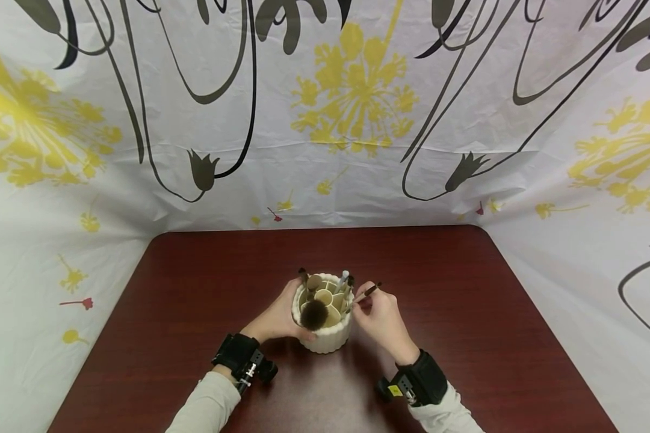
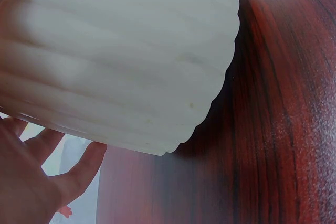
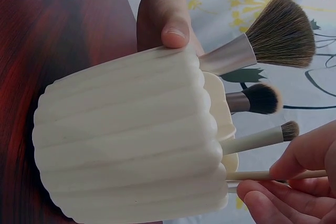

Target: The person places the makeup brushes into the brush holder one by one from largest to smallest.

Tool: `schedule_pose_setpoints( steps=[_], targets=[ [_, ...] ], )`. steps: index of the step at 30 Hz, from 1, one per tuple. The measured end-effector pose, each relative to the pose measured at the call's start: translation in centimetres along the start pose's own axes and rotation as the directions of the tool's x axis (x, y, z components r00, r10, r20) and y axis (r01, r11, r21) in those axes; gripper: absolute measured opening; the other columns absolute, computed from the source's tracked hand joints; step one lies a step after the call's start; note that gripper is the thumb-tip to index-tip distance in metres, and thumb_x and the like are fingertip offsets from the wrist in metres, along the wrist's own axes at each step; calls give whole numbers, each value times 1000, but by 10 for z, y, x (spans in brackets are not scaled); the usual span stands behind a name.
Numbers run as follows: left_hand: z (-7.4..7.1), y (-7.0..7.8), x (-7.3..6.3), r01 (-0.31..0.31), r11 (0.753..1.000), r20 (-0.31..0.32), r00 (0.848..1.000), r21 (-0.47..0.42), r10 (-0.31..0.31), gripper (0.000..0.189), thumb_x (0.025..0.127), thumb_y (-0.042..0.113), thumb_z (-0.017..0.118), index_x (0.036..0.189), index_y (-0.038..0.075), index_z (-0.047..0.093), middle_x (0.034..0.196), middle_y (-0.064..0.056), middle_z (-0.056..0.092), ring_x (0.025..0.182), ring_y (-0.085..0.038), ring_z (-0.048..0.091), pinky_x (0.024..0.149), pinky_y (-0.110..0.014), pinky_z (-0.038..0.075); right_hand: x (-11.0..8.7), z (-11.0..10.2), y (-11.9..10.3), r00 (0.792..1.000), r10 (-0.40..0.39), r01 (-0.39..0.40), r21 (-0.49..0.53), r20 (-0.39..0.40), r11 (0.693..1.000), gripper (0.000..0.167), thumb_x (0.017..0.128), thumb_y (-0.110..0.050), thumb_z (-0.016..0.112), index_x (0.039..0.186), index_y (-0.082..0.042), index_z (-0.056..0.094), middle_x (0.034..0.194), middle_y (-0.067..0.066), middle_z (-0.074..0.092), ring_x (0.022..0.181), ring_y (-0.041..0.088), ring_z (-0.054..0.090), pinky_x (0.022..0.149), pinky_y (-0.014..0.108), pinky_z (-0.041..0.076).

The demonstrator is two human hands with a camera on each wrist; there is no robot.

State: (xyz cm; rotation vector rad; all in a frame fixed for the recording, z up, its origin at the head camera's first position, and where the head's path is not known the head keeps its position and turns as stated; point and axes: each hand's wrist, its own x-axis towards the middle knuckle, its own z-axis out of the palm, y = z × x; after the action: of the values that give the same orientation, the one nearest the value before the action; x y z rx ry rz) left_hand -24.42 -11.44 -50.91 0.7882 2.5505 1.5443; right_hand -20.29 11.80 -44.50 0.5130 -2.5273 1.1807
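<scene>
A cream, scalloped makeup brush holder (image 1: 325,344) with several inner compartments stands on the table. My left hand (image 1: 278,316) grips its left side, the thumb near the rim in the right wrist view. A slim makeup brush (image 1: 368,292) is pinched between the thumb and fingers of my right hand (image 1: 381,319), at the holder's right edge. In the right wrist view, its pale handle (image 3: 251,175) reaches the holder's rim; the fingers hide part of it. Other brushes stand in the holder, among them a large fluffy brush (image 3: 281,32), a rounded brush (image 3: 262,99) and a small brush (image 3: 289,130).
The dark red-brown wooden table (image 1: 206,270) extends around the holder on all sides. Behind it hangs a white cloth (image 1: 281,132) printed with yellow flowers and grey stems. Black camera bands (image 1: 239,356) are strapped to both wrists.
</scene>
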Motion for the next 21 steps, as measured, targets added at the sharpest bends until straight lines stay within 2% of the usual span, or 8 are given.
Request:
schedule_pose_setpoints(
  steps=[8,21],
  targets=[
    [2,1,0,-1,1000,0,1000,-6,1,117,38,28,90,136,9,29,132,-12,35,121,-22,35,99,-42,32,-1,0,-1,999,24,-24,-1,24,1000,19,74,5,64,83,-8,55,75,-2,60,67,11,62,60,20,49],
    [-2,0,-1,23,1000,23,999,-12,-23,118,43,32,89,139,7,24,136,-14,31,124,-26,32,98,-46,32,-1,-1,1,1000,-20,19,27,21,999,20,71,6,67,80,-7,54,73,0,61,65,10,59,59,21,49]
  ],
)
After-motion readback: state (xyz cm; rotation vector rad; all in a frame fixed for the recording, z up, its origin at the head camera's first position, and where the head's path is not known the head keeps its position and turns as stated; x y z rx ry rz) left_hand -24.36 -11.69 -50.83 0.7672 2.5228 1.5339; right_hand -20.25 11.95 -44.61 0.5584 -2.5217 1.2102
